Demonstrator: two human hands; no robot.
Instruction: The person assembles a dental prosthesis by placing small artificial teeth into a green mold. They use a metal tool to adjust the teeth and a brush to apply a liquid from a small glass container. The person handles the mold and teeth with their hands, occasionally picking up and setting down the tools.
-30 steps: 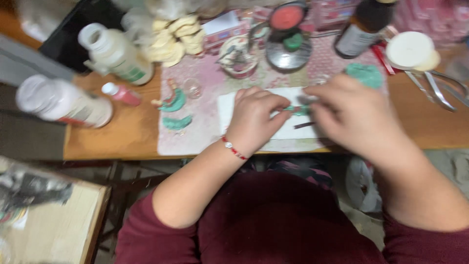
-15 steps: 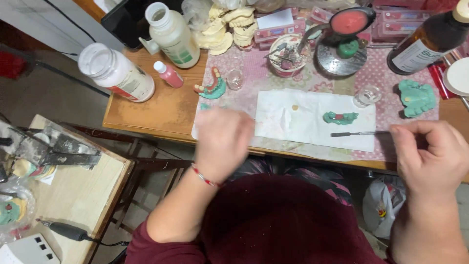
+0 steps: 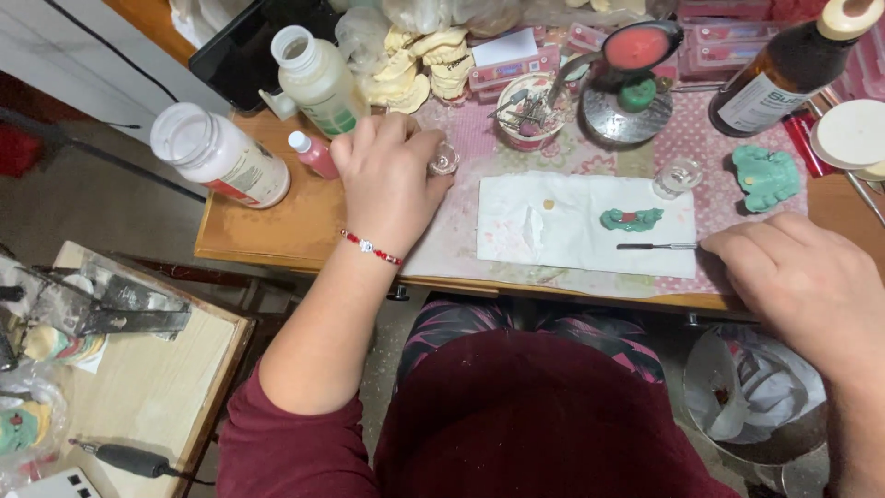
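On the worktop, far left of the white tissue:
Small glass cup [image 3: 444, 159]: stands on the pink patterned mat, just right of the left hand's fingertips, touching them.
Left hand [image 3: 387, 180]: palm down, fingers curled loosely round the cup's left side; a red bead bracelet [image 3: 371, 247] at the wrist.
Metal tool [image 3: 656, 246]: lies flat on the tissue's near right edge, its handle end at the right hand.
Right hand [image 3: 802, 277]: near right, fingers pinched narrow on the tool's end.
Green cast [image 3: 631, 219]: on the white tissue [image 3: 553, 231], just beyond the tool, well right of the left hand.
Second glass cup [image 3: 679, 175]: far right edge of the tissue.
Pink-capped bottle [image 3: 312, 153]: just left of the left hand.
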